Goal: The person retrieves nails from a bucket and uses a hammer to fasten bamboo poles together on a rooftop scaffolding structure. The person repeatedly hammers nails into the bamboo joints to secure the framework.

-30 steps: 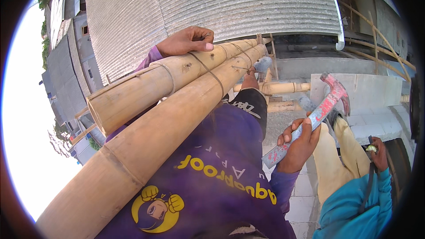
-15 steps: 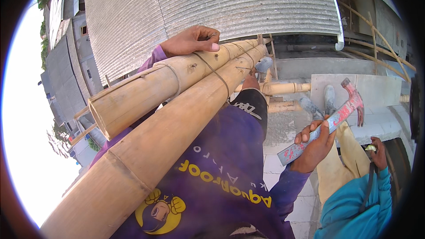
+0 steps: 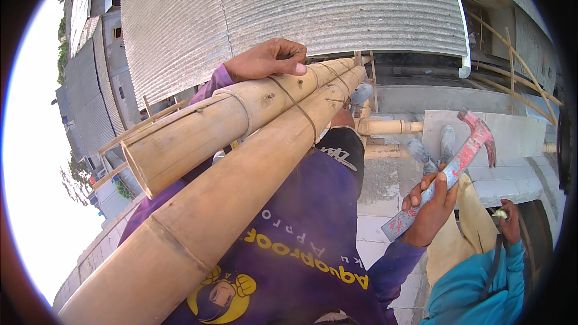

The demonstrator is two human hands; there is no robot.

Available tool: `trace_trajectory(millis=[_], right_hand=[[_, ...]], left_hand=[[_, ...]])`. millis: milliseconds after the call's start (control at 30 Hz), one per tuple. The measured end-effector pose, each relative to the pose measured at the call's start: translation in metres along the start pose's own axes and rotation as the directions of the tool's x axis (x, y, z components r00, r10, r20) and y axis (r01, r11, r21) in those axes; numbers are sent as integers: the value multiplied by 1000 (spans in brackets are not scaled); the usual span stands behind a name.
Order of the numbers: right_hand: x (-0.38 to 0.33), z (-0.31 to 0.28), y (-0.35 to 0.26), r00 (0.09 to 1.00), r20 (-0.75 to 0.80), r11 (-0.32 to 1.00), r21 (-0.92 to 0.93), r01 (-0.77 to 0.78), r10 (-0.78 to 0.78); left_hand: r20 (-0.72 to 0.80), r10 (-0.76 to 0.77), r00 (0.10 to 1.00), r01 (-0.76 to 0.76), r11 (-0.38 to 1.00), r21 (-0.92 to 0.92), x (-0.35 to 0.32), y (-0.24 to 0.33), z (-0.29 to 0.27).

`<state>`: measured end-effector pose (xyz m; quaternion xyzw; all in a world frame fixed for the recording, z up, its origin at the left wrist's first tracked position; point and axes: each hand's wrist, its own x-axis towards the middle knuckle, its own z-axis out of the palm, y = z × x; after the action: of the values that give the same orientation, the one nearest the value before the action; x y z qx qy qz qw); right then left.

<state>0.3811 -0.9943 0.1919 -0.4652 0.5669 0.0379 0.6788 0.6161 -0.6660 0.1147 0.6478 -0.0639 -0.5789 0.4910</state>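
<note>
Near the top centre of the frame, the left hand [image 3: 268,59] lies palm-down over the upper bamboo pole [image 3: 241,123], fingers curled across its rounded top and the thumb tip pointing right; the hold is loose, draped on the pole and not clenched round it. Its purple sleeve runs back behind the pole. That pole slants from its cut end at middle left up toward the top centre, and a second, thicker bamboo pole [image 3: 205,229] lies touching it on the lower side, running from the lower left corner up to the same spot. Thin wire loops [image 3: 299,107] cross both poles near the hand.

At middle right, the right hand [image 3: 430,207] is raised with the wrist bent, fingers wrapped tight round the lower handle of a claw hammer [image 3: 448,171]. The hammer tilts up to the right, its reddish, paint-flecked head at the upper end over pale slabs [image 3: 518,138] far below.

Across the lower centre, the purple shirt [image 3: 301,229] carries an arc of yellow lettering and a round yellow cartoon emblem beneath it. At lower right, another person in a turquoise sleeve [image 3: 475,289] stands close by
</note>
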Motion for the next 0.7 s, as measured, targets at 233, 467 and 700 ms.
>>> trace_trajectory(millis=[233, 467, 700], right_hand=[[-22, 47, 61, 826, 397, 916, -195, -350, 400], [30, -6, 19, 974, 138, 977, -139, -163, 182], [-12, 56, 47, 951, 87, 953, -93, -289, 297]], left_hand=[[-71, 26, 997, -29, 999, -35, -2, 6, 1], [-171, 98, 980, -94, 995, 29, -2, 6, 11], [-218, 101, 971, -99, 995, 16, -7, 7, 12]])
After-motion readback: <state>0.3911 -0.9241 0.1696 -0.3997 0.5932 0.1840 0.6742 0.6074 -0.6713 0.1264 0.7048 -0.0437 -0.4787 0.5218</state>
